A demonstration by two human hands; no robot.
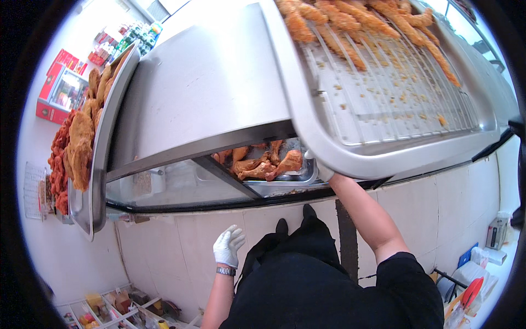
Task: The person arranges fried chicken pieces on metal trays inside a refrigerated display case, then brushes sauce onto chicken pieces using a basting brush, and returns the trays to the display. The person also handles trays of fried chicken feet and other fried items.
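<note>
In a white glove, my left hand [229, 245] hangs in the air below the metal counter. Its fingers are slightly curled and apart, with nothing in them. My right hand [325, 169], also gloved, reaches in at the right end of a lower metal tray [283, 183]. The upper tray's corner hides most of its fingers, so whether it grips the lower tray's rim cannot be told. Several browned chicken drumsticks [263, 164] lie in that lower tray. Overhead, a large metal tray [349, 162] carries a wire rack [370, 119] with long breaded fried strips [345, 20] and crumbs.
A tilted metal tray [98, 205] at the left holds flat fried pieces [80, 144] and darker red ones [59, 164]. The steel shelf top [205, 82] spans between the trays. A divided rack [123, 308] with packets stands low left; bags and a red-handled item [472, 292] lie right.
</note>
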